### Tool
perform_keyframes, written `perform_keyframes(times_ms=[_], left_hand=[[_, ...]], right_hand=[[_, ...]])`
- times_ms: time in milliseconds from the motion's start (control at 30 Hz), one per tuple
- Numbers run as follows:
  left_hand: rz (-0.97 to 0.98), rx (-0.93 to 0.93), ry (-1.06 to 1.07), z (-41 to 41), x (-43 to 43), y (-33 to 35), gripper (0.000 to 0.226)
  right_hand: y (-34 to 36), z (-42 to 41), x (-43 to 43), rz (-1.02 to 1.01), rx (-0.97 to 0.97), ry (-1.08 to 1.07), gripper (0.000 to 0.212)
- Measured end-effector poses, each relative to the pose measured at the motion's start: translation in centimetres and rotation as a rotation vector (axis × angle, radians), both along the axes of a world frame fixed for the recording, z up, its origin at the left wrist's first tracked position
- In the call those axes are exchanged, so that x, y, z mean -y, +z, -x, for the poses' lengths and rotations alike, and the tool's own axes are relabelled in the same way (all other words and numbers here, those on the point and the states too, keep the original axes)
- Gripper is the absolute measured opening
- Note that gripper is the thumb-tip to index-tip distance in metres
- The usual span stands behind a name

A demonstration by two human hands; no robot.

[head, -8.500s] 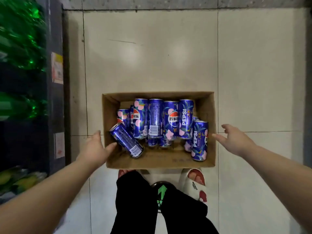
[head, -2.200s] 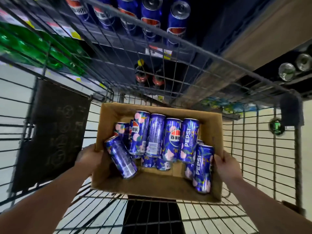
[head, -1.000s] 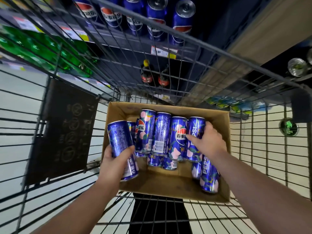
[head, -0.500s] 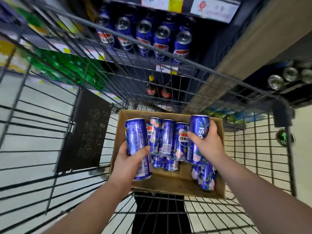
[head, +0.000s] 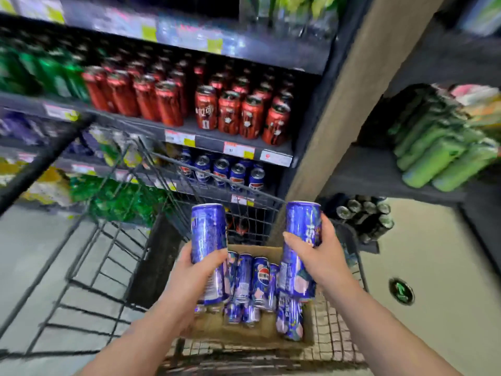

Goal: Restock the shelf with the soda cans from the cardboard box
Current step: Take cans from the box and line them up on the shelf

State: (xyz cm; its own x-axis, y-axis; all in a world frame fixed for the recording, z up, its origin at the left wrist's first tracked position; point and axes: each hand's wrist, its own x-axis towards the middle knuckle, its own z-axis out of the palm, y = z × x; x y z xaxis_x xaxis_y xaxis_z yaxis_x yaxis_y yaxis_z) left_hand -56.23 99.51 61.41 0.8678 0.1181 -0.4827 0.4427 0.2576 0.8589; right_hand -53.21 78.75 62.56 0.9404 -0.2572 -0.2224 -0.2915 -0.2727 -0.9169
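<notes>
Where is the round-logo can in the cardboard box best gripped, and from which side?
Grip the round-logo can at its upper end, from above and the front. It leans against the far wall of the cardboard box, with neighbouring cans crowding both sides, so only the top and front face are open.

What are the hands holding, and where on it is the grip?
One tall blue soda can each. The left hand wraps the left can around its lower half; the right hand wraps the right can around its middle.
</notes>
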Motion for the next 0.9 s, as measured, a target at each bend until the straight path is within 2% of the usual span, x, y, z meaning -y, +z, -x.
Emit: perform_keyframes(times_ms=[100,167,367,533,667,800,900], left_hand=[[-0.009,0.074,-0.001,2.2,-1.1,3.4,0.029],[-0.013,0.123,-0.005,3.7,-1.7,5.4,0.034],[0.007,0.212,0.069,10.6,-3.3,10.3,0.027],[-0.006,0.254,0.130,17.3,-5.0,13.2,0.027],[-0.041,0.291,0.189,21.5,-8.6,15.6,0.024],[-0.053,0.363,0.260,23.9,-13.8,17.5,0.018],[-0.053,0.394,0.314,25.6,-19.1,18.0,0.016]], right_hand=[[4.2,2.3,-0.6,-0.015,0.080,0.004,0.057],[6.6,3.8,-0.9,-0.023,0.129,0.018,0.053],[12.2,10.6,-2.4,-0.082,0.238,0.097,0.062],[15.6,15.9,-4.5,-0.135,0.317,0.169,0.058],[17.9,19.4,-8.1,-0.159,0.359,0.231,0.043],[19.8,21.4,-13.2,-0.144,0.401,0.275,0.051],[20.4,22.1,-18.3,-0.152,0.404,0.294,0.035]])
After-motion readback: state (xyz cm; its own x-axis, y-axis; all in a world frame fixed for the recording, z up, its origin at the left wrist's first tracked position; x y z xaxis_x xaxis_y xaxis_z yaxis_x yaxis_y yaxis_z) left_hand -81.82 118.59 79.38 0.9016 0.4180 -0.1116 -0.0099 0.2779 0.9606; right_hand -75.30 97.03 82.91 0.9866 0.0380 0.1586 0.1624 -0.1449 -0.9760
